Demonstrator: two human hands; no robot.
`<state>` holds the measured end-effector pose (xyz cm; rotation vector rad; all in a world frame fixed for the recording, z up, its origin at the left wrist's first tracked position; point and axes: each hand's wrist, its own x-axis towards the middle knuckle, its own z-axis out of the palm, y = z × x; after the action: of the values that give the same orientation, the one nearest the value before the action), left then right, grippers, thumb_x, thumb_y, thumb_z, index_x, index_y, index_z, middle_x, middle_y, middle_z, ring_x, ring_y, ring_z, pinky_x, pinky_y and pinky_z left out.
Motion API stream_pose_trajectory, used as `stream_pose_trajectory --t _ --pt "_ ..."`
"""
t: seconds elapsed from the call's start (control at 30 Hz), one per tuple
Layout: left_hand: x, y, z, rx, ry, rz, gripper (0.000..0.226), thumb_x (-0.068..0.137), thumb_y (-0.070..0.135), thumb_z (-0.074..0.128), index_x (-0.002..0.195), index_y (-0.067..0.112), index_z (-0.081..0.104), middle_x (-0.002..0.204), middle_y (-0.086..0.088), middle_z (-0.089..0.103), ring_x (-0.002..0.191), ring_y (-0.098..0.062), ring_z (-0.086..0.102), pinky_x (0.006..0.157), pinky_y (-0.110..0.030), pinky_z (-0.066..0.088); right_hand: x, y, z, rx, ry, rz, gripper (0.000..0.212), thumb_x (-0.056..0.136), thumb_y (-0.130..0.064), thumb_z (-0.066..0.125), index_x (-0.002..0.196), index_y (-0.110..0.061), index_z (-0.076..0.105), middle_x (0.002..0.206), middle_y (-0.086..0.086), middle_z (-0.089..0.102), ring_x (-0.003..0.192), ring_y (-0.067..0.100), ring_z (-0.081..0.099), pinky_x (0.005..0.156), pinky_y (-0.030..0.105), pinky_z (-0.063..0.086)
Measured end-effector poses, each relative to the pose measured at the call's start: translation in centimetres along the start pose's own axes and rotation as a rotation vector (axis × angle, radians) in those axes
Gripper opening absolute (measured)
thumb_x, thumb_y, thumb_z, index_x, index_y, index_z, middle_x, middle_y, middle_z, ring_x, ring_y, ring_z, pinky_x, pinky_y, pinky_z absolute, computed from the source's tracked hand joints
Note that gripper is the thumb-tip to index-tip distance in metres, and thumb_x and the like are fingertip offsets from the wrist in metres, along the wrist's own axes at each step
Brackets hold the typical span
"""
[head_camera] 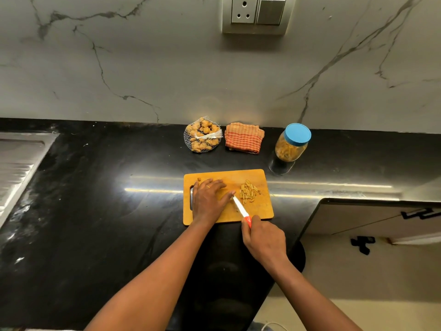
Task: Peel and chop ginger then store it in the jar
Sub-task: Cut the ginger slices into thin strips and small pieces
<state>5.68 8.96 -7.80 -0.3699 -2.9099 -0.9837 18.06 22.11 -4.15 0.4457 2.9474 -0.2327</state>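
A wooden cutting board [257, 211] lies on the black counter. My left hand [208, 199] lies on the board's left half, fingers spread flat; whatever is under it is hidden. My right hand [263, 240] grips the red handle of a white-bladed knife [239, 207], whose tip meets my left thumb. A pile of chopped ginger strips [249, 191] lies on the board to the right of the blade. A small ginger bit [199, 179] sits near the board's top left corner. A jar [291, 144] with a blue lid, holding ginger pieces, stands behind the board on the right.
A net bag of whole ginger [202, 136] and a folded checked cloth [244, 138] lie by the marble wall. A steel sink drainboard [16, 163] is at the far left. The counter edge drops off at the right, above a cabinet [381, 218].
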Motion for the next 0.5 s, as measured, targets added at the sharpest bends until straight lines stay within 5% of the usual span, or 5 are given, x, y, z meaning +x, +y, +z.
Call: stream_pose_trajectory --t 0.13,0.27,0.37,0.5 --pt "-0.4 -0.7 -0.1 0.000 0.055 0.038 0.035 0.083 0.055 0.065 0.101 0.027 0.074 0.117 0.009 0.069 0.121 -0.015 0.055 0.113 -0.046 0.029 0.5 -0.5 -0.1 0.073 0.021 0.002 0.045 0.102 -0.053 0.027 0.098 -0.021 0.058 0.077 -0.002 0.066 0.064 0.018 0.063 0.053 0.031 0.047" --pt "-1.0 -0.9 -1.2 -0.030 0.138 0.027 0.027 0.082 0.050 0.069 0.092 0.026 0.076 0.093 0.009 0.073 0.094 -0.013 0.062 0.090 -0.037 0.043 1.2 -1.9 -0.3 0.146 0.017 -0.020 0.045 0.102 -0.051 0.028 0.100 -0.019 0.059 0.080 -0.002 0.066 0.067 0.018 0.063 0.059 0.035 0.053" --pt "-1.4 -0.2 -2.3 -0.191 0.055 -0.072 0.027 0.082 0.048 0.072 0.096 0.025 0.076 0.079 0.011 0.071 0.070 -0.002 0.060 0.073 -0.026 0.051 1.5 -2.8 -0.2 0.184 0.013 -0.039 0.044 0.103 -0.052 0.029 0.102 -0.020 0.059 0.081 -0.003 0.066 0.068 0.015 0.063 0.057 0.032 0.052" --pt "-1.4 0.2 -2.9 -0.396 -0.034 -0.229 0.028 0.078 0.042 0.078 0.098 0.022 0.076 0.072 0.016 0.067 0.067 0.002 0.062 0.065 -0.014 0.050 2.0 -3.7 -0.1 0.238 -0.010 -0.063 0.043 0.103 -0.050 0.030 0.103 -0.019 0.059 0.083 -0.002 0.065 0.070 0.015 0.062 0.057 0.029 0.049"
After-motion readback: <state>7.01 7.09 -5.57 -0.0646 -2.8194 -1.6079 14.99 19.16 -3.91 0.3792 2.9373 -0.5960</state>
